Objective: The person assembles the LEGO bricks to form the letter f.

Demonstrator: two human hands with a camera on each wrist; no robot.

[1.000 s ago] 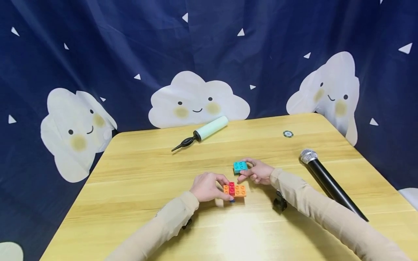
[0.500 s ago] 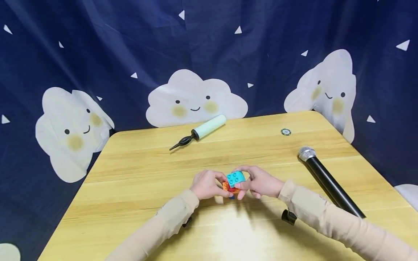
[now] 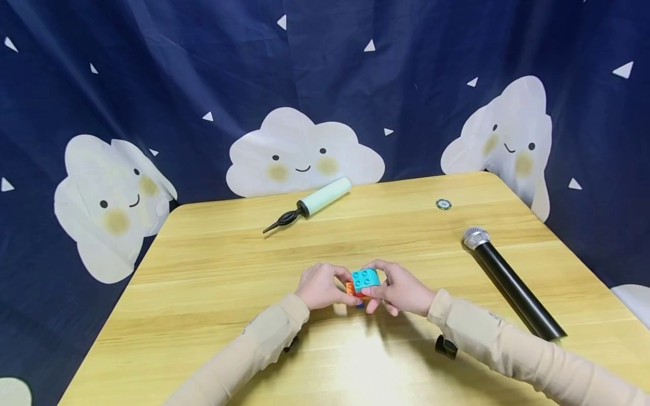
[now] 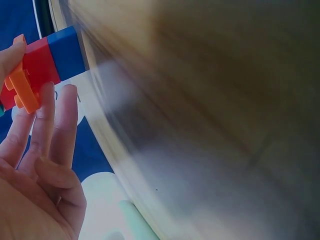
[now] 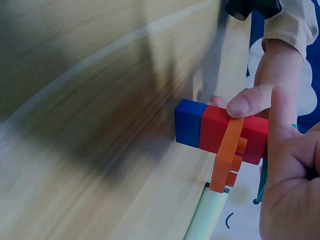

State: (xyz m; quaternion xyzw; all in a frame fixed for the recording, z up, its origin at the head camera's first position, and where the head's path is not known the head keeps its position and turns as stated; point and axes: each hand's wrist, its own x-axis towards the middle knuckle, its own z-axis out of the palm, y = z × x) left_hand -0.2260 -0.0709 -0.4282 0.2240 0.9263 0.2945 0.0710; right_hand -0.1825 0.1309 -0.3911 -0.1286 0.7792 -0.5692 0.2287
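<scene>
A stack of toy building blocks stands between the two hands. In the right wrist view it has a blue block [image 5: 190, 123] lowest, a red block [image 5: 211, 129] above it, an orange plate with studs [image 5: 226, 157] and an upper red block [image 5: 255, 140]. My left hand [image 3: 321, 286] grips the stack near the orange plate, thumb on one side and fingers on the other. On top sits a teal block [image 3: 364, 278] with a rounded side, which my right hand [image 3: 403, 288] pinches between thumb and index finger. The right hand partly hides the stack in the head view.
A black microphone [image 3: 515, 287] with a silver head lies on the right of the wooden table [image 3: 213, 270]. Farther back are a pale green hand pump [image 3: 325, 197] with a black nozzle and a round chip [image 3: 443, 204]. A blue cloud-print curtain [image 3: 325, 67] hangs behind.
My right hand has brought the teal block left and nearer, onto the red block on the stack. In the last half second it has shifted and straightened slightly. My left hand keeps its grip.
</scene>
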